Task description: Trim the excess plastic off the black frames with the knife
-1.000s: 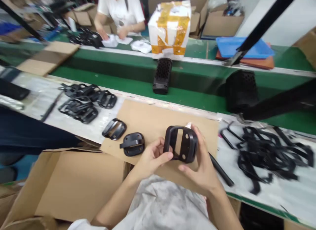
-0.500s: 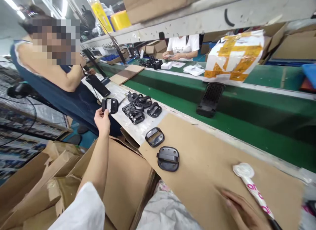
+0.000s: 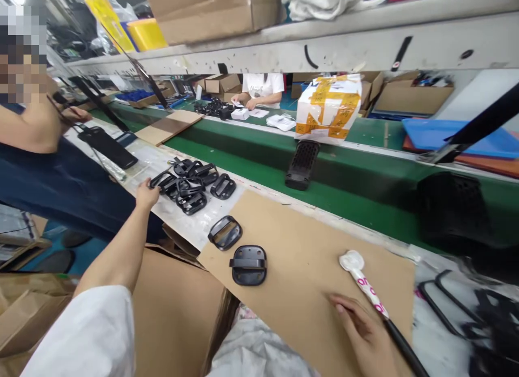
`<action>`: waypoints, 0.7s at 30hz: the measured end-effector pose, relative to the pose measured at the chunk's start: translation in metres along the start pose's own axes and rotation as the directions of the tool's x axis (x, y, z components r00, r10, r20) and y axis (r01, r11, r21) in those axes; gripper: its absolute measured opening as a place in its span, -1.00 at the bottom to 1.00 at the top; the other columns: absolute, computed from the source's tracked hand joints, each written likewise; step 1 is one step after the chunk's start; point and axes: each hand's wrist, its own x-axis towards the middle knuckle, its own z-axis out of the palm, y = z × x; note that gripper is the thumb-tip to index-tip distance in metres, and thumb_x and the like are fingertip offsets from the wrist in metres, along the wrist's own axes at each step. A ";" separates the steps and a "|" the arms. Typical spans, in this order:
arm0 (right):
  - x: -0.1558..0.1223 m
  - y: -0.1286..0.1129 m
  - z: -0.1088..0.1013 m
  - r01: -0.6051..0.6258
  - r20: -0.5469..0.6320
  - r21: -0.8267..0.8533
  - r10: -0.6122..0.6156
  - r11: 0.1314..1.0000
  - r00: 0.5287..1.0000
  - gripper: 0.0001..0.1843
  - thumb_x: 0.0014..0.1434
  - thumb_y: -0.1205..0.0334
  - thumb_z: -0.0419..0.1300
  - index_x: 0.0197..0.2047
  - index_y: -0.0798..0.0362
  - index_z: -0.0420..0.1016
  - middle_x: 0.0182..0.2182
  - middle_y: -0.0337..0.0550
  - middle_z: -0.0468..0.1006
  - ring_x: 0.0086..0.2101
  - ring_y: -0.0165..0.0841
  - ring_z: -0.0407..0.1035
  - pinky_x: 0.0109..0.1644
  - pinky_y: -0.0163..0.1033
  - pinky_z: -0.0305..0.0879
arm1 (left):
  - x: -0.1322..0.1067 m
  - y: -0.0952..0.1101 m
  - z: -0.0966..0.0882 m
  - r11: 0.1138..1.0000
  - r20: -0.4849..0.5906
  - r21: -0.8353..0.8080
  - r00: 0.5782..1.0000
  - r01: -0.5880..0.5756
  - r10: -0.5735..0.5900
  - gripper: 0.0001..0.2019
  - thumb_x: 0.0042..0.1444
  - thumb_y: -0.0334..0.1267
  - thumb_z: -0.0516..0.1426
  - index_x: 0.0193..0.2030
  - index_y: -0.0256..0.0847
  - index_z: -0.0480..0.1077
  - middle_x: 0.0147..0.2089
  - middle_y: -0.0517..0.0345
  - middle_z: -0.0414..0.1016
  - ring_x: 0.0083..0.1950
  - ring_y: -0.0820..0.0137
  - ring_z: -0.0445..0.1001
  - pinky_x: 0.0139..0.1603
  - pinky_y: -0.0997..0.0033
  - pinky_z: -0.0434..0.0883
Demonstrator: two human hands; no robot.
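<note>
My left hand (image 3: 146,195) is closed on the edge of a black plastic handle plate (image 3: 162,181), at the near-left side of a heap of like plates (image 3: 191,183). Its fingertips are partly hidden. Two more plates lie apart from the heap: one tilted plate (image 3: 225,233) and one flat plate (image 3: 248,265) with its crossbar up. On the cardboard sheet (image 3: 300,269) my right hand (image 3: 360,328) rests low, fingers stretched and holding nothing. Just beyond it lies a black-handled tool (image 3: 367,290), its head and neck wrapped in white plastic with pink letters.
A green conveyor (image 3: 259,169) runs behind the bench, carrying a black pedal-like part (image 3: 302,165) and a taped white box (image 3: 329,108). At left stands a co-worker (image 3: 60,177); another person (image 3: 263,91) sits across. Black frames (image 3: 450,307) lie at right, an open carton (image 3: 174,301) below.
My left hand has brought the raised handle plate down to the heap's edge. The view has turned right, bringing black parts into sight. My right hand stays low over the cardboard.
</note>
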 end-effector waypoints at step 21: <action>0.001 -0.037 -0.060 0.007 -0.047 0.074 -0.004 0.997 0.999 -0.65 0.37 -0.07 0.21 -0.09 -0.01 0.71 -0.22 -0.07 0.74 -0.21 -0.18 0.61 -0.08 -0.12 0.54 | -0.153 0.130 0.030 0.949 0.357 0.008 0.888 -0.314 0.290 -0.67 0.09 0.06 0.25 -0.10 -0.07 0.50 -0.45 0.29 0.51 -0.42 0.32 0.41 -0.24 0.36 0.31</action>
